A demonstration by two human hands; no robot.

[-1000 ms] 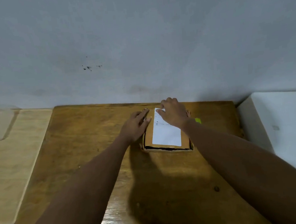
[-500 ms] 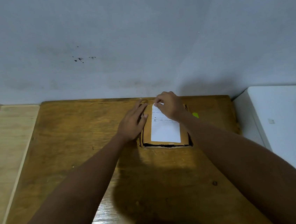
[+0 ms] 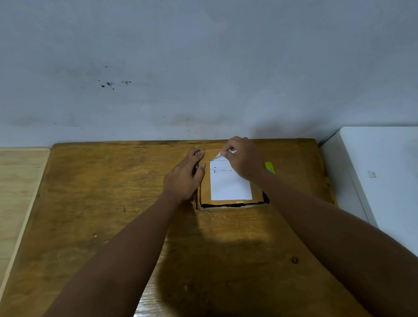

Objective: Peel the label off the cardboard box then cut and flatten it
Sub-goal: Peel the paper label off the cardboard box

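- While the left hand (image 3: 183, 178) lies flat against the cardboard box (image 3: 204, 188), fingers spread, grasping nothing,
- the right hand (image 3: 244, 158) pinches the lifted label (image 3: 230, 185) corner.

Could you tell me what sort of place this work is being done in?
Probably a plain home room or small workspace: a worn wooden table pushed against a scuffed bare wall, a white cabinet or appliance beside it, and a cardboard box being handled.

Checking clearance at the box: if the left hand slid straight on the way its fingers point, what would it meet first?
Probably the wall: the left hand points along the cardboard box toward the table's far edge; depth is unclear.
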